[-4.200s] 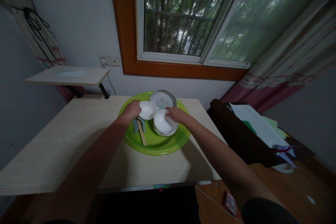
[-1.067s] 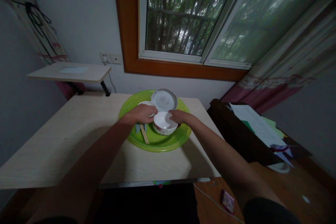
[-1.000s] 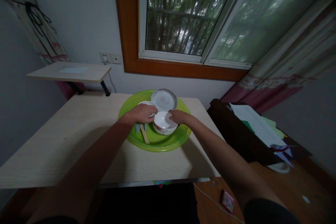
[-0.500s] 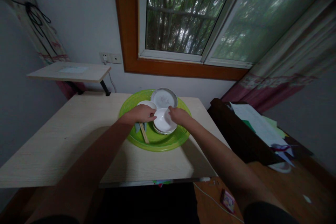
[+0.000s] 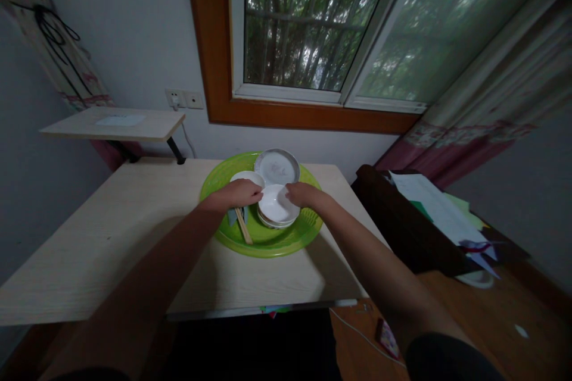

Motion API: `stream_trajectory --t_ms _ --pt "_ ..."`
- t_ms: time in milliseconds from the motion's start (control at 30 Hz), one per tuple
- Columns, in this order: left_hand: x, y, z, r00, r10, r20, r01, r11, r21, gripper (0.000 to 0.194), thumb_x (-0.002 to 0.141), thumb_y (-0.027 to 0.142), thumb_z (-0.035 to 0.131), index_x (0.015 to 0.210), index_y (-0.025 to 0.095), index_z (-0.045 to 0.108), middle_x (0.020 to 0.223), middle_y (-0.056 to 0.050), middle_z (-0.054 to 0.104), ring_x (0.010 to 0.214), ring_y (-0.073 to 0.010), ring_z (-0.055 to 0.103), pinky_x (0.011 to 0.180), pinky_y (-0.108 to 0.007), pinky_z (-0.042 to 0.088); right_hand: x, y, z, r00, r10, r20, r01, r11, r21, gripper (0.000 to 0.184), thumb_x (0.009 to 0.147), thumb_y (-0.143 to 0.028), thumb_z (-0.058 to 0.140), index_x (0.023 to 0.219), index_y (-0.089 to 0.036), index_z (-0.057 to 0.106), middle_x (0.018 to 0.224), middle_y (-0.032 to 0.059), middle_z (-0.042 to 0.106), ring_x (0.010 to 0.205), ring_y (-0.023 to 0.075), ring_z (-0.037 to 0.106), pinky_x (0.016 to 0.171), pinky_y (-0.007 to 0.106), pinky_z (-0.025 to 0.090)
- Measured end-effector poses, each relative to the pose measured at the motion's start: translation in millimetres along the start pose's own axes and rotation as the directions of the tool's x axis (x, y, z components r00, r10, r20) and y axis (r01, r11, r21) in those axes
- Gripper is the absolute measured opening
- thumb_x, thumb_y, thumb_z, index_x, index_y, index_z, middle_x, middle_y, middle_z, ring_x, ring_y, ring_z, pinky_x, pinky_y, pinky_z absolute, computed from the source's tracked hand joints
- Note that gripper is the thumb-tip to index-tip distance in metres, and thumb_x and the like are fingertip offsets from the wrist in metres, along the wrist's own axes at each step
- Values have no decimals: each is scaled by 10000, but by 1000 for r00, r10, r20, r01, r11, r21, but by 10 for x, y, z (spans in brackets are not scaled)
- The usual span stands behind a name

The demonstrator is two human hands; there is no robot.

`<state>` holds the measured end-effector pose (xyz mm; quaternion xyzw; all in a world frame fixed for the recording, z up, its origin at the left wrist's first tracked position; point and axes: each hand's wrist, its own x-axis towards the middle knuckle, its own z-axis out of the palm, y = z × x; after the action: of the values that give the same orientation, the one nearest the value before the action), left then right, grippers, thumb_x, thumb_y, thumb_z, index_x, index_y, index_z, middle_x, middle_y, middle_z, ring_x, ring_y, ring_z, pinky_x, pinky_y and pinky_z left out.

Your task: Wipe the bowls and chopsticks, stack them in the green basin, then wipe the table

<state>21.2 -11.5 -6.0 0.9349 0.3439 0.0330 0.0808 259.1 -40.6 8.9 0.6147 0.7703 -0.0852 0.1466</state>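
Observation:
A round green tray point(image 5: 272, 245) lies on a pale wooden table point(image 5: 102, 244). On the tray a white bowl point(image 5: 277, 207) sits nested on another. My left hand point(image 5: 236, 193) grips its left rim with curled fingers, and my right hand point(image 5: 304, 194) grips its right rim. Behind my left hand a second white bowl point(image 5: 246, 177) shows in part. A white plate point(image 5: 277, 166) leans at the tray's back. Wooden chopsticks point(image 5: 242, 227) and a grey-blue object lie on the tray under my left hand.
A small raised shelf point(image 5: 114, 125) stands at the table's back left, below a wall socket point(image 5: 184, 99). To the right a dark cabinet top point(image 5: 402, 220) carries papers point(image 5: 435, 208). A window and curtains fill the back wall.
A second ago the bowl between my hands was lifted clear with its patterned outside showing. It now sits lower, nested on another bowl. Both hands stay on its rim.

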Motion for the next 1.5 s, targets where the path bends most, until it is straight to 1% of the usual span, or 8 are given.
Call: stream_trajectory --t_ms 167,367,533,867,1000,1167,1367,1500 --pt "30 -22 59 999 -29 23 30 999 -13 330 940 312 492 910 179 793 932 -109 775 805 -208 679 745 -305 456 7 -24 55 1000 -14 16 14 1000 5 391 1011 -253 472 1319 -71 631 1300 245 684 1181 313 688 966 382 523" --pt "7 31 -6 998 -43 34 45 998 -47 409 968 413 483 888 157 791 880 -122 768 786 -219 673 712 -309 435 -71 -59 160 997 0 -75 1 1000 13 452 1051 -279 373 1432 -70 497 1342 257 650 1220 321 661 980 392 511" --pt "-11 65 -51 996 -75 46 78 995 -65 339 933 373 533 879 154 786 852 -109 761 757 -203 658 707 -299 430 -135 -87 143 987 -4 -160 2 1000 -7 484 1051 -318 376 1488 -115 417 1274 242 685 1151 353 689 921 431 530" --pt "21 47 -11 996 -78 40 81 993 -81 338 935 366 509 866 155 764 879 -115 762 765 -205 655 711 -308 443 -136 -102 108 996 21 -82 -21 1000 0 459 1062 -321 345 1472 -126 415 1302 255 667 1188 332 672 954 408 512" --pt "0 -16 -21 997 -67 -32 64 996 -66 375 978 401 456 888 181 746 937 -97 764 821 -203 658 713 -299 436 -97 -72 141 995 6 -101 -4 1000 18 454 1061 -315 352 1466 -127 430 1297 247 672 1174 333 679 943 404 514" --pt "-31 -102 -32 977 -155 -144 154 988 -14 312 968 348 460 954 199 733 1023 -97 750 888 -216 654 755 -306 447 -41 -12 162 994 -23 -110 26 999 21 440 1055 -319 370 1446 -137 459 1272 226 690 1147 327 692 921 393 523" --pt "-40 -97 -4 1000 9 -26 -7 999 47 226 883 322 574 939 194 751 1015 -108 741 1011 -251 632 854 -320 464 27 102 165 992 18 -124 -17 1000 7 474 1052 -294 374 1492 -123 417 1302 234 675 1174 326 681 933 389 524" --pt "-31 -153 58 996 -68 65 63 995 80 242 860 330 589 929 183 768 984 -128 749 942 -260 661 793 -324 478 51 133 171 993 19 -120 -17 1000 18 478 1054 -290 361 1489 -101 417 1303 243 672 1174 327 682 935 402 527"
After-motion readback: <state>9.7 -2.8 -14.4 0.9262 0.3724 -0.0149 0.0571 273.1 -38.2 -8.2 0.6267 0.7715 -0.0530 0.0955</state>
